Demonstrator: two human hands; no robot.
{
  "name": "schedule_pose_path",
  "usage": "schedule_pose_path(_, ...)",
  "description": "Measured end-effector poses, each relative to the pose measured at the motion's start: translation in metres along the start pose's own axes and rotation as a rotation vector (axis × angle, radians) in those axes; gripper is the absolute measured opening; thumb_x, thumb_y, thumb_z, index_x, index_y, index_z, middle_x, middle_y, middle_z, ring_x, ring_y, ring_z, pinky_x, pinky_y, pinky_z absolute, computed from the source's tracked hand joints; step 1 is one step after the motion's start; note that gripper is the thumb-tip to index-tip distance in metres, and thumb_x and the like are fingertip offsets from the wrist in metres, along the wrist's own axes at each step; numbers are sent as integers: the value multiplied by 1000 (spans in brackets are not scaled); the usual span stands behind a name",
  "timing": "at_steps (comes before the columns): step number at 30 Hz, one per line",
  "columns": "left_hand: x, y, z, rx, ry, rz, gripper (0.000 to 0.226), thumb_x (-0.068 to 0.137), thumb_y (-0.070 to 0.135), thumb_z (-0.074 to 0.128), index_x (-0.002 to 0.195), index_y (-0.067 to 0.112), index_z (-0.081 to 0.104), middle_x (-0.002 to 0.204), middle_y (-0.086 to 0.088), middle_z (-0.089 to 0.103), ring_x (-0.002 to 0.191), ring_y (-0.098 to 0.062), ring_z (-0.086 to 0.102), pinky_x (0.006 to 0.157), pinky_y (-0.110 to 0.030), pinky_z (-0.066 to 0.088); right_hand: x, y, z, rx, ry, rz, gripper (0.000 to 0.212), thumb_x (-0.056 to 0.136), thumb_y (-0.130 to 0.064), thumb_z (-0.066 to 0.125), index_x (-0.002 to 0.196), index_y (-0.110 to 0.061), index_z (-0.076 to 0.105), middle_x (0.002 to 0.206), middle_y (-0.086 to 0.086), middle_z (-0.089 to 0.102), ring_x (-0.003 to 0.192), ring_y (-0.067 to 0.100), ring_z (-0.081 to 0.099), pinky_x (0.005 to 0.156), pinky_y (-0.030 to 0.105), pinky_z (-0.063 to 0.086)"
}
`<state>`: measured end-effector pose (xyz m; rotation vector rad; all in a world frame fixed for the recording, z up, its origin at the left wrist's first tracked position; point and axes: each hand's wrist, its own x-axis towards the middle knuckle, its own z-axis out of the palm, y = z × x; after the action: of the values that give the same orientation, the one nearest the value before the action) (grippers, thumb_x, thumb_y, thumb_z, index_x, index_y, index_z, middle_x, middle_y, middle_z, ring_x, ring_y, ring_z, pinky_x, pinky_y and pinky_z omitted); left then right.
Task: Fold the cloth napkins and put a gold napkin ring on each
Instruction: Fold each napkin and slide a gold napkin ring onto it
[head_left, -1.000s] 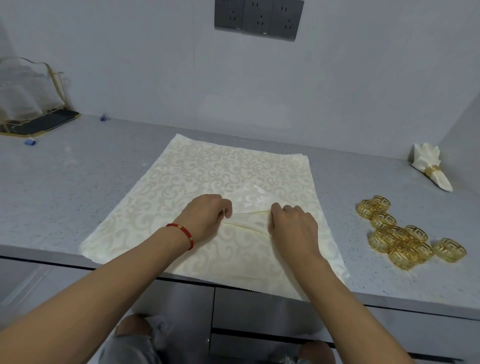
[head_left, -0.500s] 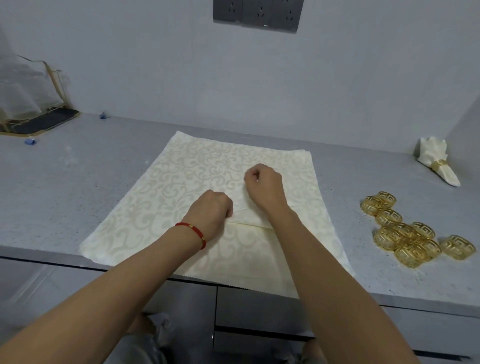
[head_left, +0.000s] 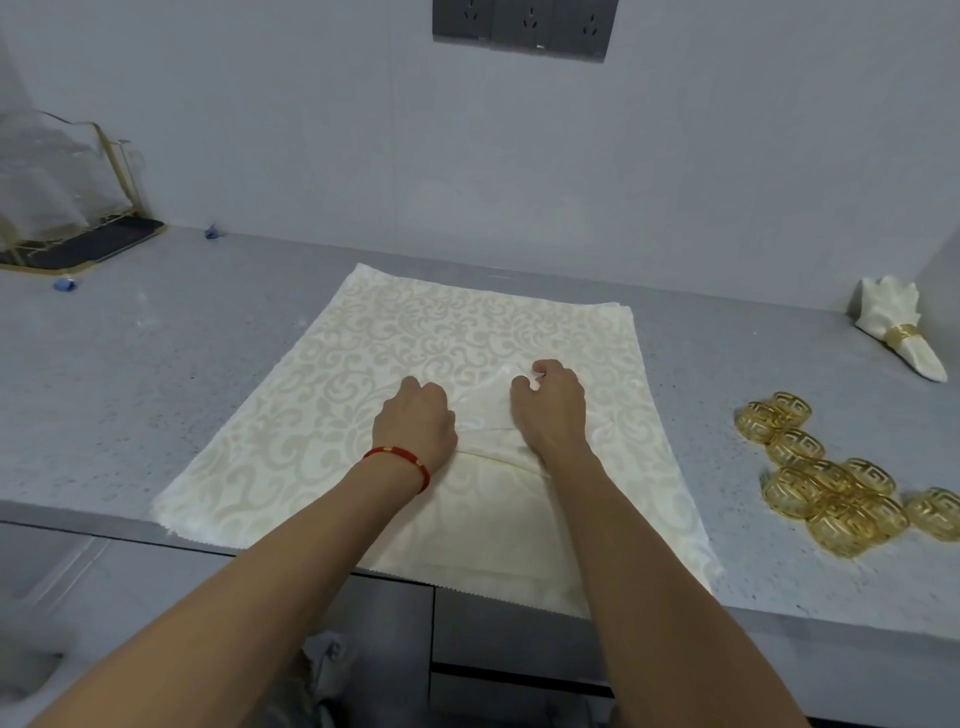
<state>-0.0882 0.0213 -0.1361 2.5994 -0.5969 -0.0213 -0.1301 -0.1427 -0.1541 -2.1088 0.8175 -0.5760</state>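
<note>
One ringed napkin (head_left: 901, 332) was done; left hand (head_left: 415, 421) and right hand (head_left: 550, 410) each had a pinching grip on the top napkin (head_left: 483, 415) of the stack, mid-fold; loose gold rings (head_left: 831, 488) waited on the tabletop (head_left: 156, 364).

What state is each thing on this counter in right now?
Napkin stack: flat, top napkin partly folded at the middle.
Left hand: curled, gripping the fold.
Right hand: pinching the folded cloth.
Gold rings: loose, heaped, unused.
Finished napkin: folded, ringed, lying down.
</note>
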Motion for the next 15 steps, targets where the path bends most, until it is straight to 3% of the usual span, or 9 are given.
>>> schedule_pose_path(2, 3, -4, 2, -30, 14, -2, 20, 95, 18, 52, 77, 11, 52, 102, -7, 48, 78, -26, 49, 63, -31, 34, 1, 0, 1, 18, -21, 3, 23, 92, -38, 52, 95, -23, 69, 111, 9, 55, 88, 18, 56, 83, 33, 44)
schedule_pose_path(3, 4, -5, 2, -57, 17, -3, 12, 95, 20, 54, 86, 12, 59, 105, -5, 50, 83, -26, 53, 67, -31, 36, 1, -1, 1, 38, -23, 5, 20, 87, -44, 50, 73, -30, 56, 101, 5, 49, 75, 16, 48, 74, 32, 40)
schedule_pose_path(4, 4, -7, 2, -85, 19, -1, 9, 94, 20, 56, 94, 15, 63, 106, -3, 52, 88, -25, 55, 70, -30, 37, 0, -2, 0, 60, -27, 18, 27, 84, -49, 50, 65, -34, 39, 97, 3, 44, 71, 15, 42, 71, 33, 36)
schedule_pose_path(6, 2, -9, 0, -124, 37, 31, 9, 93, 19, 57, 95, 16, 65, 102, -1, 57, 91, -21, 55, 70, -29, 37, -3, -4, -2, 104, -15, 45, 40, 82, -62, 51, 67, -34, 28, 96, 2, 41, 77, 17, 41, 71, 35, 37)
schedule_pose_path(8, -4, -9, -1, -129, 73, 112, 10, 95, 19, 56, 90, 14, 64, 93, 0, 62, 88, -20, 56, 69, -30, 41, -4, -6, -4, 139, -3, 62, 46, 82, -68, 53, 71, -27, 35, 99, 0, 46, 84, 18, 46, 76, 36, 42)
schedule_pose_path(10, -13, -9, 0, -105, 105, 189, 17, 97, 20, 54, 85, 11, 63, 84, -2, 64, 82, -21, 56, 69, -34, 43, -5, -4, -6, 169, 26, 52, 39, 86, -53, 59, 74, -18, 46, 105, 5, 59, 87, 19, 53, 78, 33, 42)
schedule_pose_path(13, -18, -13, 6, -63, 158, 234, 19, 98, 15, 52, 84, 11, 64, 79, -1, 63, 80, -20, 51, 66, -31, 36, -6, -1, -7, 202, 121, 13, 9, 86, -22, 63, 88, -16, 58, 109, 6, 61, 87, 11, 56, 72, 20, 40)
schedule_pose_path(15, -17, -13, 8, -38, 177, 241, 19, 98, 14, 53, 84, 10, 66, 79, 0, 61, 80, -19, 50, 67, -29, 34, -11, -1, -8, 159, 139, -20, 17, 85, -12, 63, 101, -16, 59, 110, -1, 55, 87, 6, 51, 69, 15, 36)
